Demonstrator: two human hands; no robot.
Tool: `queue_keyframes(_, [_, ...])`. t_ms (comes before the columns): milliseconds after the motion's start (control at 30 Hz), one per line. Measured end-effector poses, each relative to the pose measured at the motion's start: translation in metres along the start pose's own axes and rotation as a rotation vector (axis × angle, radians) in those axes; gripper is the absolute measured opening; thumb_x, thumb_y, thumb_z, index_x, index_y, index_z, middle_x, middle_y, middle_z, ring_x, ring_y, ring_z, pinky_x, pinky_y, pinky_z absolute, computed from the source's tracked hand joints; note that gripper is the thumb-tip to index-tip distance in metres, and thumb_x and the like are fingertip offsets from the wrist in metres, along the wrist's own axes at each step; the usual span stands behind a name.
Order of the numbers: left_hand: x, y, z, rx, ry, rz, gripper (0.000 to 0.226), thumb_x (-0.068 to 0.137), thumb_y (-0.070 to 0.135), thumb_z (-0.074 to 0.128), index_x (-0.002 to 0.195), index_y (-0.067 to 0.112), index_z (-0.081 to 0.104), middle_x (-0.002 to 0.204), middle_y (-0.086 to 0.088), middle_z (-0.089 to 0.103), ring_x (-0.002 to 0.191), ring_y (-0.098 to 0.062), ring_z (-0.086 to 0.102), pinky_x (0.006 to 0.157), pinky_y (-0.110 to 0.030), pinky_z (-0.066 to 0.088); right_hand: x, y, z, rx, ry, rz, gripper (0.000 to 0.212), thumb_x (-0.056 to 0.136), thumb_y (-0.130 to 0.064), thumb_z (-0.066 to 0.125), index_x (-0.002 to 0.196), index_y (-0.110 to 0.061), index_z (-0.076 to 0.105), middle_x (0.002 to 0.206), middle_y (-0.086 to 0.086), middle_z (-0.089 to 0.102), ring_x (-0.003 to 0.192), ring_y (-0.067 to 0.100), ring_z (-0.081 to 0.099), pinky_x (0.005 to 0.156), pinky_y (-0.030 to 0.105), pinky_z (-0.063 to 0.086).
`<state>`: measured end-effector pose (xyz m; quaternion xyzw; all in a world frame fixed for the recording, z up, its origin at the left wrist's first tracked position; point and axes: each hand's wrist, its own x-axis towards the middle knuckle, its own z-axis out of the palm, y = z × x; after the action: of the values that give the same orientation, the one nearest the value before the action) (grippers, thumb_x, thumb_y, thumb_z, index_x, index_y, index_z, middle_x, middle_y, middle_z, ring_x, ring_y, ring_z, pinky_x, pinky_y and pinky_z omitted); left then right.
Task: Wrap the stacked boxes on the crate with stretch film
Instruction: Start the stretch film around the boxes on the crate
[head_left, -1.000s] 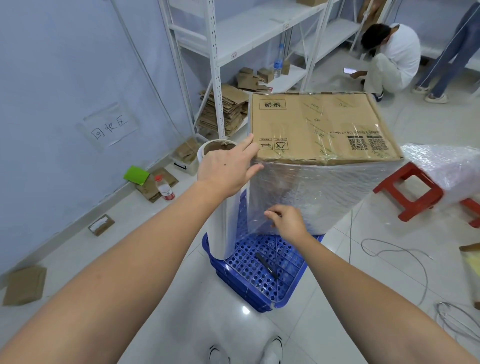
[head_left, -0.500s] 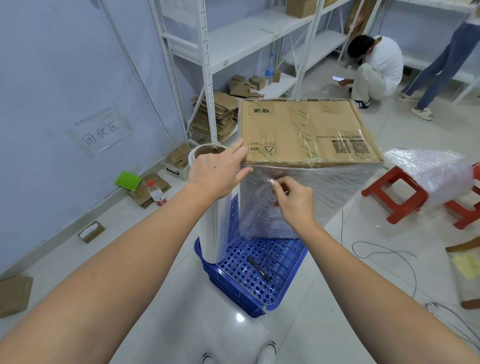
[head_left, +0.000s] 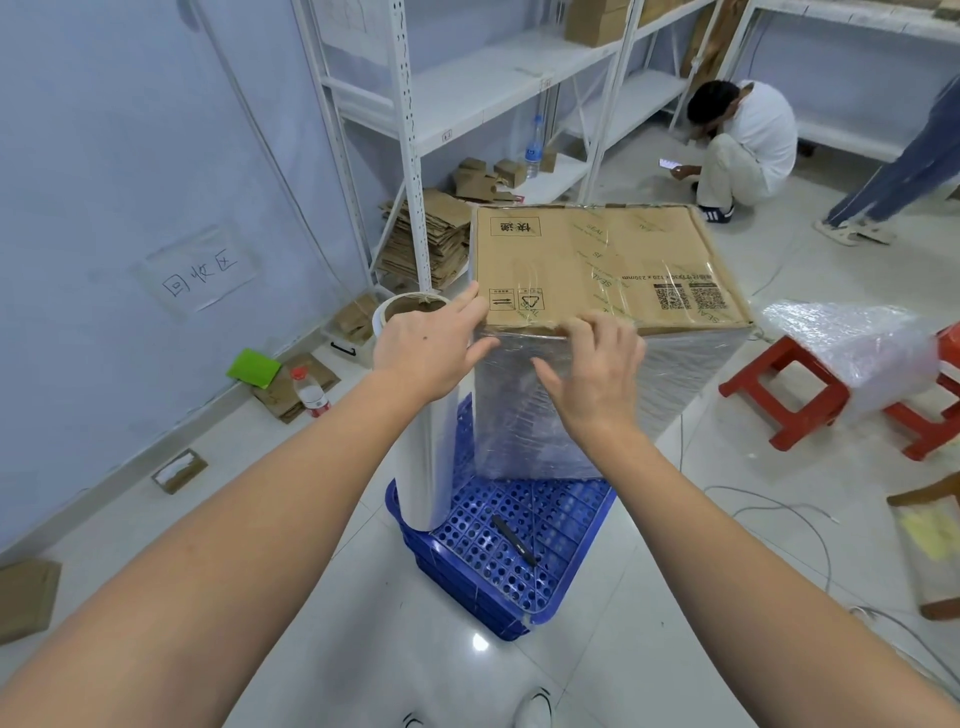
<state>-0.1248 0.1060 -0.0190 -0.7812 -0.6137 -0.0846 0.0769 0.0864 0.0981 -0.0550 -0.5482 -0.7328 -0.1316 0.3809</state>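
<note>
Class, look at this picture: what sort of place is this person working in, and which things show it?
Probably a packing or stock room: white metal shelving with flattened cardboard stacked beneath it, a film-wrapped stack of boxes on a blue crate, and a stretch film roll beside them.

The top box (head_left: 597, 265) was plain brown cardboard with black printed symbols and two black QR codes, its sides hazed silvery under clear stretch film (head_left: 545, 410). The crate (head_left: 498, 566) below was bright blue, patterned with a grid of round holes, and a black pen (head_left: 514, 540) lay on it. The film roll (head_left: 423, 441) was milky white with a brown core. Nearby stood red stools (head_left: 784, 395); a lime-green sheet (head_left: 253, 368) lay by the pale blue wall (head_left: 104, 156).
</note>
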Motion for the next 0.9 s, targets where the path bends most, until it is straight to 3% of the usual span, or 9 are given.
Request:
queue_keyframes(67, [0.000,0.001,-0.001,-0.002,-0.002,-0.001,0.036,0.102,0.066,0.040,0.112,0.032,0.044,0.166,0.016,0.031,0.081,-0.029,0.073,0.062,-0.040,0.058,0.011,-0.003,0.003,-0.070,-0.131,-0.146,0.076,0.065,-0.037,0.084,0.131,-0.012,0.055,0.134,0.014,0.050,0.129,0.033,0.041,0.110,0.050,0.026])
queue_keyframes(133, [0.000,0.002,-0.003,-0.004,-0.001,-0.010,0.036,0.101,0.066,0.041,0.112,0.032,0.044,0.166,0.015,0.033,0.081,-0.029,0.073,0.063,-0.041,0.059,0.020,-0.001,0.010,-0.104,-0.263,-0.189,0.087,0.067,-0.033,0.086,0.141,-0.013,0.046,0.146,0.014,0.044,0.140,0.033,0.034,0.117,0.055,0.019])
queue_keyframes(233, [-0.001,0.002,-0.003,0.002,-0.023,-0.019,0.039,0.101,0.066,0.042,0.116,0.031,0.047,0.165,0.015,0.033,0.082,-0.029,0.074,0.063,-0.041,0.059,0.023,0.006,0.025,-0.139,-0.271,-0.225,0.066,0.078,-0.016,0.080,0.137,-0.016,0.052,0.141,0.007,0.054,0.135,0.028,0.045,0.114,0.044,0.030])
queue_keyframes(400, [0.001,-0.003,-0.009,-0.047,-0.105,-0.015,0.044,0.098,0.059,0.056,0.132,0.033,0.047,0.168,0.012,0.027,0.099,-0.030,0.072,0.072,-0.044,0.060,0.028,0.012,0.030,-0.117,-0.273,-0.210,0.054,0.083,-0.014,0.076,0.134,-0.018,0.057,0.138,0.004,0.058,0.131,0.026,0.048,0.109,0.040,0.035])
queue_keyframes(500, [0.005,-0.018,-0.019,-0.117,-0.257,0.064,0.073,0.093,0.049,0.069,0.154,0.035,0.033,0.173,0.009,0.011,0.125,-0.029,0.062,0.089,-0.046,0.058,0.030,0.011,0.030,-0.098,-0.289,-0.200,0.054,0.083,-0.014,0.077,0.133,-0.019,0.058,0.137,0.004,0.059,0.130,0.026,0.050,0.109,0.040,0.036])
queue_keyframes(600, [0.001,-0.037,-0.030,-0.042,-0.319,0.140,0.103,0.080,0.050,0.083,0.161,0.034,0.021,0.173,0.007,0.008,0.128,-0.026,0.058,0.097,-0.042,0.053,0.029,0.011,0.029,-0.079,-0.297,-0.202,0.055,0.082,-0.012,0.078,0.133,-0.019,0.059,0.137,0.004,0.059,0.130,0.026,0.050,0.109,0.041,0.036])
queue_keyframes(733, [-0.006,-0.056,-0.039,-0.078,-0.305,0.123,0.089,0.066,0.050,0.093,0.133,0.022,0.041,0.135,0.003,0.041,0.098,-0.028,0.058,0.075,-0.037,0.043,0.027,0.012,0.030,-0.027,-0.286,-0.195,0.059,0.078,-0.008,0.080,0.132,-0.017,0.060,0.136,0.005,0.060,0.129,0.027,0.051,0.107,0.043,0.039])
queue_keyframes(800, [-0.006,-0.058,-0.041,-0.051,-0.285,0.120,0.081,0.060,0.057,0.093,0.111,0.020,0.042,0.115,0.001,0.041,0.080,-0.026,0.053,0.065,-0.039,0.039,0.026,0.011,0.029,-0.036,-0.281,-0.188,0.060,0.077,-0.009,0.081,0.133,-0.017,0.060,0.137,0.005,0.059,0.129,0.027,0.051,0.108,0.043,0.039])
queue_keyframes(900, [-0.007,-0.061,-0.041,0.006,-0.265,0.200,0.072,0.064,0.068,0.085,0.094,0.019,0.041,0.120,0.002,0.035,0.073,-0.026,0.051,0.063,-0.038,0.041,0.025,0.010,0.027,-0.053,-0.286,-0.175,0.063,0.076,-0.010,0.082,0.133,-0.018,0.059,0.138,0.004,0.058,0.131,0.026,0.049,0.109,0.043,0.038])
